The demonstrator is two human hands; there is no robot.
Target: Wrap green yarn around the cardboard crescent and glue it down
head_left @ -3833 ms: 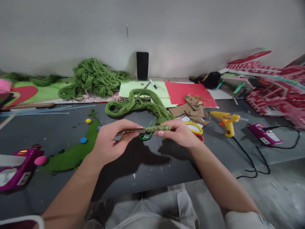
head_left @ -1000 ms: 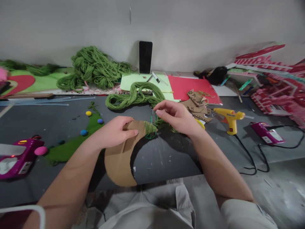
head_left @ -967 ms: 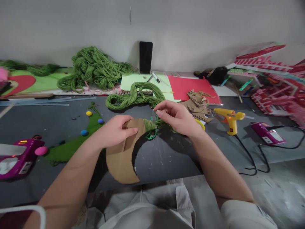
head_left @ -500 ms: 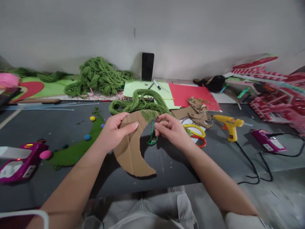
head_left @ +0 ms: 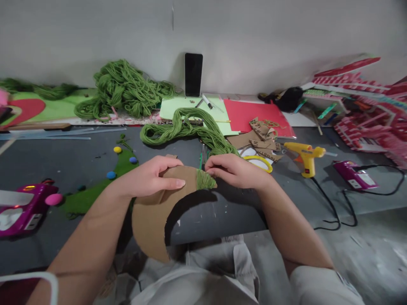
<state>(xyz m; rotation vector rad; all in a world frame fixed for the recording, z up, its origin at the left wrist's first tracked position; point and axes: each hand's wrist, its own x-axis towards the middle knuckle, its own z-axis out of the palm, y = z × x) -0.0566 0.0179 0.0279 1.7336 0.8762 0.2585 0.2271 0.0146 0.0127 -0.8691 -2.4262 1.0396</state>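
Note:
My left hand grips the upper part of a crescent-shaped brown cardboard piece, thumb on top. The tip of the crescent is wrapped in green yarn. My right hand is closed on that wrapped tip, fingers pinched against the yarn. A green yarn strand runs from the tip back to a loose skein lying on the dark table. The cardboard hangs over the table's near edge, above my lap.
A yellow glue gun stands right of my right hand, with yellow-handled scissors and cardboard scraps between. A purple glue gun lies far right, another far left. A yarn heap, phone, red and green paper sit at the back.
The cardboard crescent has been lowered and tilted toward me, its lower end now past the table edge. My right hand has moved down onto the yarn-wrapped tip.

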